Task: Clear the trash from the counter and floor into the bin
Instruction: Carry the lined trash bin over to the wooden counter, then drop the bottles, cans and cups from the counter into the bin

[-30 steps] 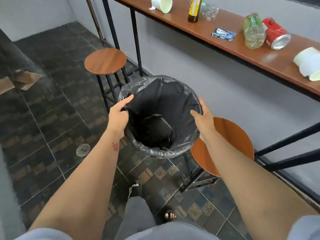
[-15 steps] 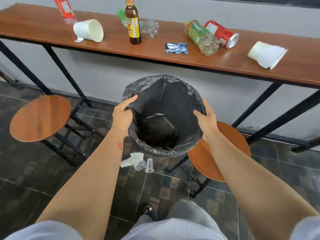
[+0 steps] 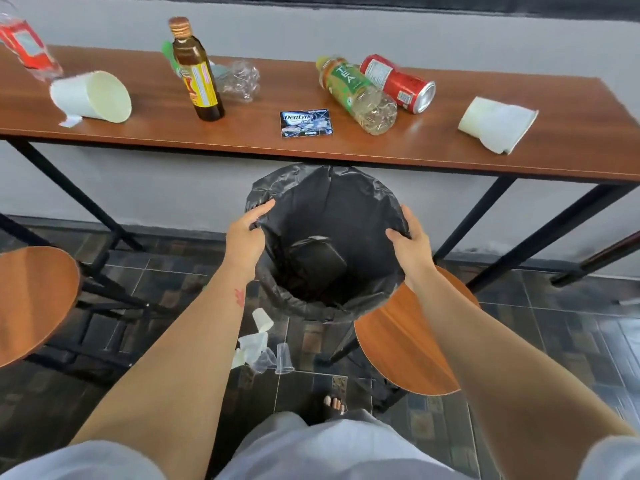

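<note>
Bin (image 3: 332, 209) brought nearer counter (image 3: 256, 135), mouth up, left hand (image 3: 244, 237) and right hand (image 3: 412, 244) gripping rim.

glossy wood counter (image 3: 398, 154), crinkly black plastic bin liner (image 3: 346, 202) (matt-ish), shiny metal can (image 3: 398, 83), paper cup (image 3: 91, 97)

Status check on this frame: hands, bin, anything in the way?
Left hand and right hand grip the bin rim, opposite sides. Tea bottle, can, floor cups not yet binned. Stool beside bin's right side.

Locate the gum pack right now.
Head view: the gum pack lies flat near the front edge of the counter, between the upright brown bottle to its left and the toppled green tea bottle to its right.
</note>
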